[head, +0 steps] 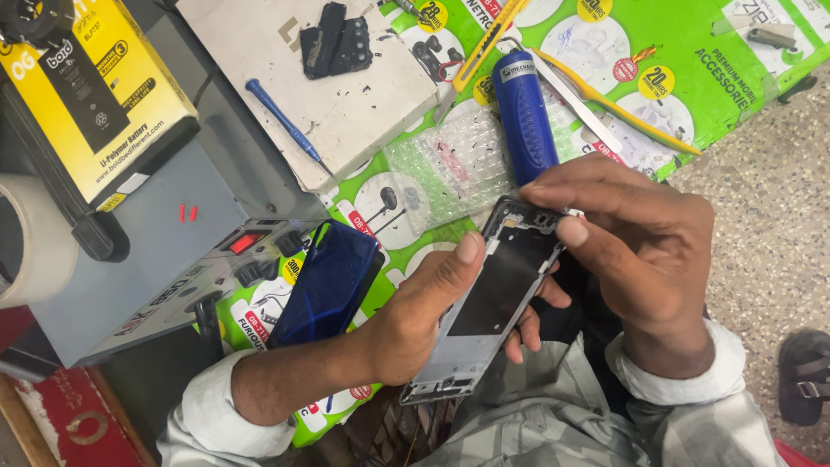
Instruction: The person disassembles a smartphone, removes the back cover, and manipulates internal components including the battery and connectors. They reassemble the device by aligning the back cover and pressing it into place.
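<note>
Phone frame [493, 298], stripped and slim, held between both hands above the lap, just off the near edge of the table [692, 52]. Going left to right: yellow battery box [104, 95] on a grey power supply [164, 251]; blue phone back cover [328, 285] leaning against that unit; white board [346, 95] with a blue screwdriver [285, 125] and small black parts [337, 43]; bubble wrap [450, 164]; blue cylindrical tool [526, 117]; yellow pry tool [622, 108]. Left hand [415, 324] cradling the frame from beneath, thumb pressed across its long edge, grip closed on it. Right hand [640, 242] pinched at the top end near the camera cut-out, fingertips together on the rim; possibly on a small part there, too blurred to tell. Judged light and stiff but thin, likely to flex or bend if twisted; smooth metal, somewhat slippery. Best held by the long side rails, away from the open middle and the delicate top corner.
</note>
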